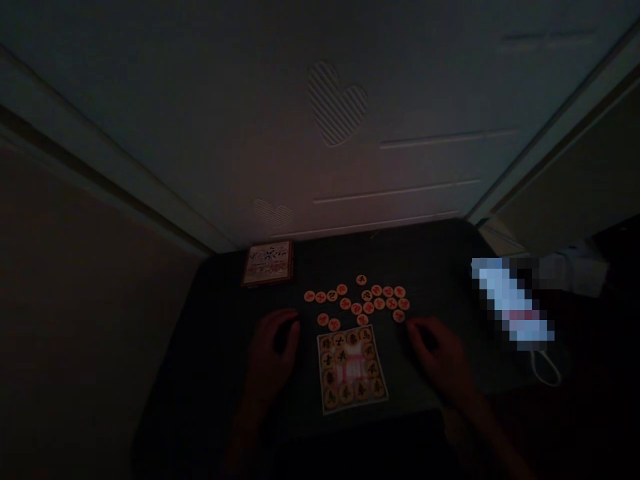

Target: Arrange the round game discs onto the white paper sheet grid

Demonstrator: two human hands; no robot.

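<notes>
A small paper board point(353, 368) lies on the dark table point(440, 267), with round game discs set around its border. Several more loose discs point(367, 300) with red characters lie scattered just beyond it. My left hand point(273, 353) rests on the table left of the board, fingers curled; the dim light hides whether anything is in them. My right hand point(440, 357) rests to the right of the board, fingers bent near one loose disc point(399, 315). Neither hand touches the board.
A small patterned box point(269, 263) stands at the table's far left. A pale object point(515, 303) with a white cord point(545, 367) lies at the right edge. A white door with heart cut-outs point(335, 103) rises behind the table. The room is very dark.
</notes>
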